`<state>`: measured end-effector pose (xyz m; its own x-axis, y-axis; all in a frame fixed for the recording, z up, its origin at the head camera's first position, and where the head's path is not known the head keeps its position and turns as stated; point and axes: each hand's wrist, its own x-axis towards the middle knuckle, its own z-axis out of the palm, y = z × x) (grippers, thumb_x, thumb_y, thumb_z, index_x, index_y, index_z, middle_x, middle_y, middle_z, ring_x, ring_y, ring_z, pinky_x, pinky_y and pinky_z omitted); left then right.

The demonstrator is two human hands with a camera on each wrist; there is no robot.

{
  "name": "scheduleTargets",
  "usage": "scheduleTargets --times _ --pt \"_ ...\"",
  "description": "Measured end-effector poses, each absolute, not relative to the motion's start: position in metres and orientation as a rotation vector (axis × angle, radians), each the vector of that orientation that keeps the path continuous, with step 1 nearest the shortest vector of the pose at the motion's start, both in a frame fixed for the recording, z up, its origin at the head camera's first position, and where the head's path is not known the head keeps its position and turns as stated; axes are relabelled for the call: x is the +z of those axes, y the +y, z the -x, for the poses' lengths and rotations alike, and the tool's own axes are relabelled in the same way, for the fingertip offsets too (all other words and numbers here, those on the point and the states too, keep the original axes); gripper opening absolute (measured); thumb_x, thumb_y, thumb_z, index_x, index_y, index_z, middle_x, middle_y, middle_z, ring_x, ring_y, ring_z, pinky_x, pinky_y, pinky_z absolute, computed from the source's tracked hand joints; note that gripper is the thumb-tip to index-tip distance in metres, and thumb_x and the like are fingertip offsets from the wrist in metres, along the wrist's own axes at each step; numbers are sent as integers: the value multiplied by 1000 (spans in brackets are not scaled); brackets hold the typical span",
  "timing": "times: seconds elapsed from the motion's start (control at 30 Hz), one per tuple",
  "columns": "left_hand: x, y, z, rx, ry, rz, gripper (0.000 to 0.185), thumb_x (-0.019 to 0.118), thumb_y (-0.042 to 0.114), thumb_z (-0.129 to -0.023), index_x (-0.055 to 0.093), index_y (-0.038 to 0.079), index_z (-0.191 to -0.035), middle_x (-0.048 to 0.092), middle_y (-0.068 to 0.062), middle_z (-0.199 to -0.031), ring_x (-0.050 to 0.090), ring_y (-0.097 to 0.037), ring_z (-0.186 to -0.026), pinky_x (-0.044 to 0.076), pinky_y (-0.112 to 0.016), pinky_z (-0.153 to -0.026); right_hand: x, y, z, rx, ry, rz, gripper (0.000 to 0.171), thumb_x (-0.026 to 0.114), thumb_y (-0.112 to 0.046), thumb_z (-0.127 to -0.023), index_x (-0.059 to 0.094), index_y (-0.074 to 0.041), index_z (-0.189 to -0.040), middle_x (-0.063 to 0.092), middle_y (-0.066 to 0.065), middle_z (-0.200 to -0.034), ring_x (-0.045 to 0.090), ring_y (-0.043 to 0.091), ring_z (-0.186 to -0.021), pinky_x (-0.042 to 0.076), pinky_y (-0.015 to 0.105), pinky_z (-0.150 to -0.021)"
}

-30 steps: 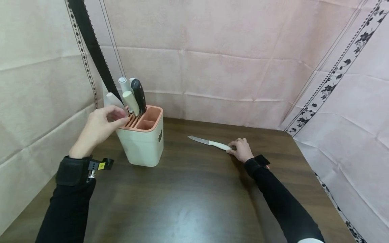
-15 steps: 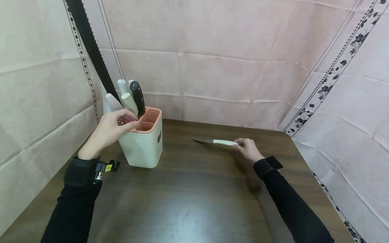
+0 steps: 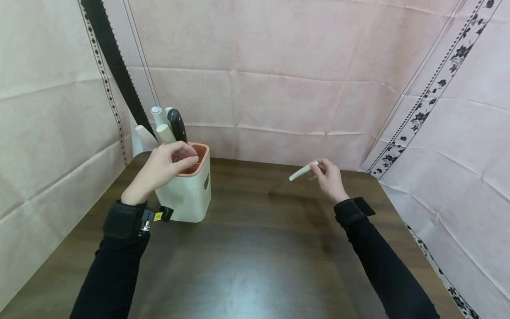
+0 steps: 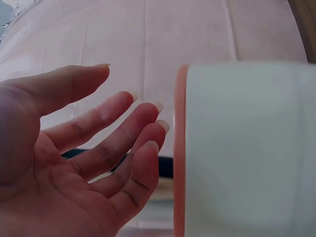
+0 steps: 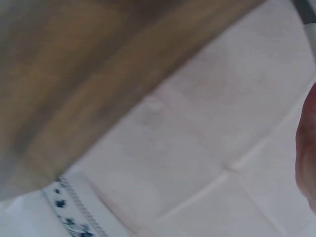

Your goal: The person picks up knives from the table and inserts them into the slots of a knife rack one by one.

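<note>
Above the table at right, my right hand (image 3: 328,180) grips a small knife by its pale handle (image 3: 301,172). Its blade angles down and left, blurred and faint against the wood. Only a bit of the handle (image 5: 311,37) and the hand's edge (image 5: 307,148) show in the right wrist view. My left hand (image 3: 161,165) hovers over the rim of the white knife holder (image 3: 185,201), covering part of its orange top. In the left wrist view the fingers (image 4: 143,133) are loosely bent, with nothing between them, beside the holder's wall (image 4: 242,148).
A black-handled knife (image 3: 177,125) and several pale handles, one of them pale green (image 3: 165,133), stand in the holder. Brown wooden table (image 3: 247,248) lies in front. Cloth hangings (image 3: 259,88) enclose the back and sides.
My right hand has lifted the knife off the table and tilted its blade downward. My left hand has shifted right across the holder's top.
</note>
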<state>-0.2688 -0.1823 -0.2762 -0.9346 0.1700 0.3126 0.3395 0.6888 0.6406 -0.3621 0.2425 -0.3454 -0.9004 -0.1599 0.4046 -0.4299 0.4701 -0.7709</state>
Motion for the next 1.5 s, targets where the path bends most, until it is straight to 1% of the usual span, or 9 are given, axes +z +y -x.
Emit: scheduleTargets --times 0.07,0.1,0.33,0.57,0.67,0.83,1.03,1.23,1.5 --pt "-276 -177 271 -1082 -2660 424 29 58 26 -97 61 5 -117 66 -17 -111 59 -27 -97 45 -32 -79 -334 237 356 1334 -2388 -533 26 52 -6 -98 56 14 -113 67 32 -107 59 -6 -69 51 10 -62" --pt "-277 -174 272 -1086 -2651 431 29 57 24 -97 60 5 -118 66 -16 -110 60 -27 -97 46 -33 -79 -329 235 354 1296 -2365 -541 25 52 -6 -98 56 14 -113 67 30 -108 58 -7 -70 49 9 -62" --pt "-278 -165 276 -1141 -2608 469 34 57 20 -97 53 2 -125 64 -18 -113 60 -30 -100 47 -43 -89 -314 233 366 1211 -2261 -567 23 56 -9 -97 61 8 -111 70 25 -103 61 12 -80 43 10 -67" --pt "-279 -161 279 -1144 -2650 484 35 55 22 -98 51 1 -126 62 -18 -114 58 -30 -103 45 -43 -92 -309 237 376 1182 -2321 -548 28 59 -25 -96 66 -4 -112 72 16 -104 59 -4 -83 45 11 -71" --pt "-278 -158 279 -1129 -2657 484 36 55 22 -98 51 1 -126 62 -18 -115 57 -29 -102 45 -40 -90 -304 235 374 1163 -2335 -539 29 60 -30 -96 68 -6 -111 73 14 -103 58 -7 -83 45 13 -73" --pt "-277 -152 280 -1141 -2676 485 36 56 24 -98 51 2 -126 62 -19 -113 58 -30 -100 48 -41 -86 -296 228 372 1137 -2346 -539 28 63 -33 -93 69 -10 -108 72 11 -97 58 -2 -81 46 18 -72" --pt "-278 -148 283 -1160 -2675 509 36 57 22 -97 51 2 -126 62 -20 -112 59 -32 -103 47 -47 -91 -289 218 372 1131 -2348 -583 26 66 -30 -92 69 -8 -105 70 10 -96 59 -1 -81 48 18 -75" --pt "-280 -145 286 -1145 -2681 536 36 58 22 -97 52 2 -126 64 -20 -111 59 -31 -100 48 -44 -87 -283 211 370 1115 -2372 -590 27 67 -31 -91 70 -8 -105 70 9 -96 58 0 -82 50 27 -80" --pt "-282 -139 289 -1158 -2689 546 35 58 22 -97 52 4 -126 64 -17 -110 60 -29 -101 48 -43 -88 -277 200 368 1106 -2404 -638 31 67 -29 -91 70 -4 -107 70 13 -95 61 15 -86 51 36 -83"
